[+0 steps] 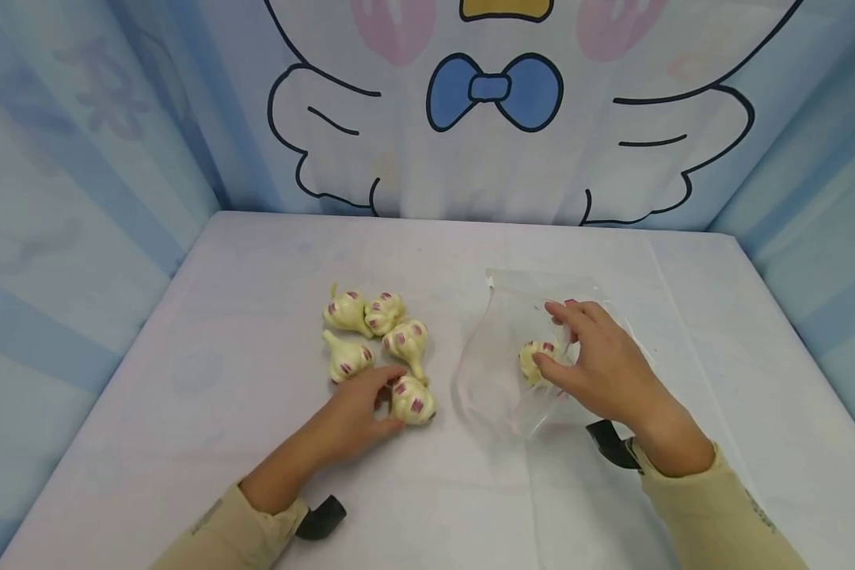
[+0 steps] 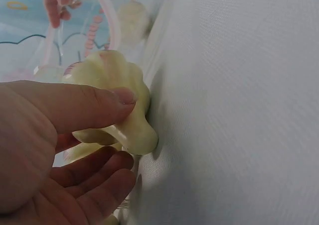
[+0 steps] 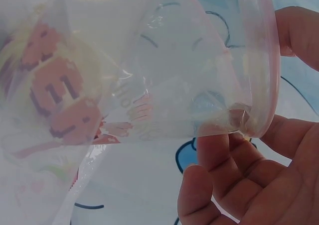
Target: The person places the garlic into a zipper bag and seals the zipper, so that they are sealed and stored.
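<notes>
My left hand (image 1: 356, 419) grips a pale garlic bulb (image 1: 414, 400) with purple patches, which sits on the table. In the left wrist view the thumb lies across this bulb (image 2: 112, 73), with the fingers curled on its other side. My right hand (image 1: 609, 368) holds the edge of a clear plastic bag (image 1: 488, 388). Inside the bag lies another garlic bulb (image 1: 530, 362), partly hidden by the right thumb. Seen from the right wrist, the bag's pinkish rim (image 3: 271, 60) runs between thumb and fingers, and red printing (image 3: 60, 93) marks the film.
Several more garlic bulbs (image 1: 347, 358) cluster just beyond the left hand, to the left of the bag. A white cloth (image 1: 221, 443) covers the table. Blue and white curtains (image 1: 64, 237) hang at the back and both sides.
</notes>
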{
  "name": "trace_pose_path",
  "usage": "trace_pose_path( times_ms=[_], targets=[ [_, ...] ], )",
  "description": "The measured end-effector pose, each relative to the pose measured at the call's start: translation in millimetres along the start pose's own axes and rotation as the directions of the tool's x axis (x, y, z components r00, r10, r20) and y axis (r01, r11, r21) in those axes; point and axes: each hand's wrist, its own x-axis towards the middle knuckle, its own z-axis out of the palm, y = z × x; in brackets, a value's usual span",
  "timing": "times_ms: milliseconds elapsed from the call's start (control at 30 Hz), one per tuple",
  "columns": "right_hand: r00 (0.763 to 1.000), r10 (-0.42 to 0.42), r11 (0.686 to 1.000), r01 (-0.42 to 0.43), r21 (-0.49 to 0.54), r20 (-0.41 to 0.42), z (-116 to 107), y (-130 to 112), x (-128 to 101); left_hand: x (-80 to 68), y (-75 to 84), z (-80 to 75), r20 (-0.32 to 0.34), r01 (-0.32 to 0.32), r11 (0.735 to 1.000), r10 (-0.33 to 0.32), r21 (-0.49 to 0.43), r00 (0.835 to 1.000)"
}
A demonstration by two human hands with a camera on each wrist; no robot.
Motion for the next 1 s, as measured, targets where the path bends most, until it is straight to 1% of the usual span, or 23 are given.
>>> trace_pose_path(
  times_ms=[133, 200, 267, 367, 500, 600, 767, 900, 1000],
  targets=[
    [1.0, 0.001, 1.0, -0.001, -0.001, 0.001, 0, 0, 0, -1.0, -0.7, -0.5, 0.045, -0.025, 1.0, 0.025, -0.014, 0.999],
    [1.0, 0.002, 1.0, -0.002, 0.0, 0.002, 0, 0, 0, -1.6, -0.6, -0.8, 0.066, -0.021, 1.0, 0.021, -0.01, 0.998],
    [1.0, 0.002, 1.0, -0.002, 0.001, 0.001, 0, 0, 0, -2.1, 0.1, -1.0, 0.076, -0.01, 1.0, 0.01, -0.007, 0.997],
    [1.0, 0.001, 1.0, -0.001, 0.001, 0.001, 0, 0, 0, -4.1, 2.5, -2.0, 0.089, 0.027, 0.999, -0.025, -0.023, 0.996],
    [1.0, 0.004, 1.0, -0.004, 0.001, 0.003, 0, 0, 0, -6.5, 8.0, -5.8, 0.087, 0.054, 0.996, -0.047, -0.077, 0.995],
    [1.0, 0.005, 1.0, -0.005, 0.001, 0.002, -1, 0, 0, -6.3, 13.4, -9.9, 0.07, 0.032, 0.995, -0.026, -0.099, 0.997],
    [1.0, 0.004, 1.0, -0.004, 0.0, -0.002, -1, 0, 0, -4.7, 20.9, -15.2, 0.022, -0.06, 0.995, 0.062, -0.075, 0.998],
    [1.0, 0.005, 1.0, -0.005, 0.0, -0.002, 0, -1, 0, -2.5, 26.0, -16.6, -0.04, -0.122, 0.989, 0.119, -0.084, 0.992],
    [1.0, 0.011, 1.0, -0.011, -0.004, -0.002, 0, -1, -1, 1.2, 30.3, -15.6, -0.104, -0.152, 0.981, 0.14, -0.117, 0.985]
  ],
)
